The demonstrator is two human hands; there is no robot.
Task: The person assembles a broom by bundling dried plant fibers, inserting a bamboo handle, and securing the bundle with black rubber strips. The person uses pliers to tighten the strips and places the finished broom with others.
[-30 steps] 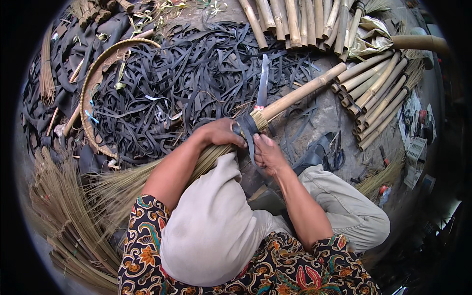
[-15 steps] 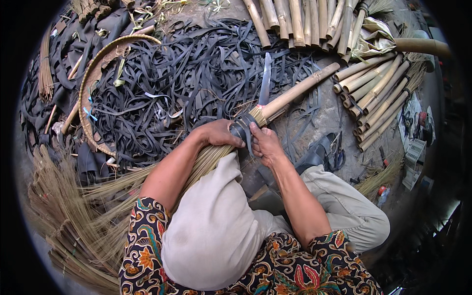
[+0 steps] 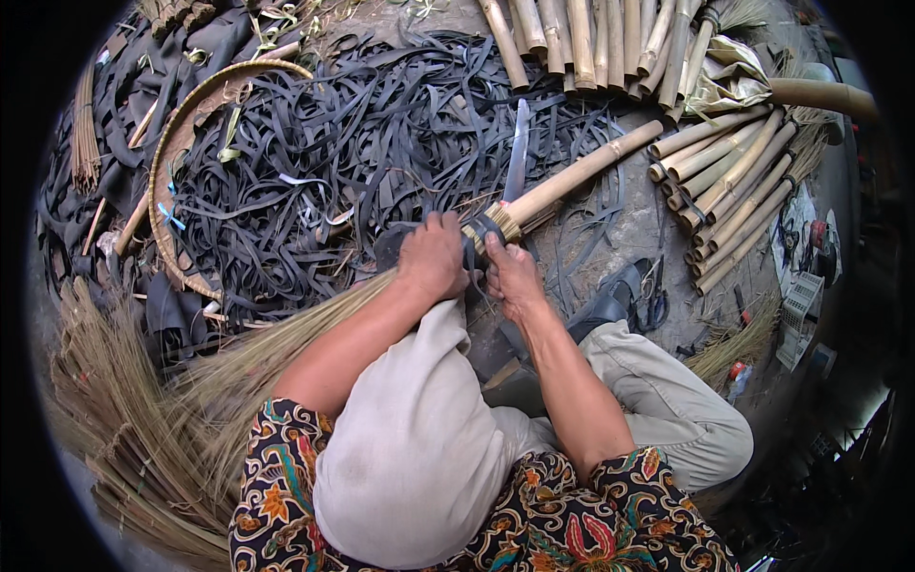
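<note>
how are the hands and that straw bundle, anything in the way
Left hand over straw bundle; right hand closed, thumb at dark strip. Strip wraps bundle near bamboo handle. Metal blade close beside handle.

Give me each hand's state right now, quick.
Left hand: curled over the grass-stalk bundle; its exact grip cannot be told.
Right hand: closed on the dark strip wrapped around the bundle.

Shirt (image 3: 596,534), 6 o'clock: dark ground, cream scrolls, orange flowers, red and teal leaves. Short left sleeve (image 3: 276,467), between 7 and 8 o'clock; right sleeve (image 3: 648,477), between 4 and 5: same print. Trousers (image 3: 405,458), 4 to 7 o'clock: plain, pale beige, creased.
</note>
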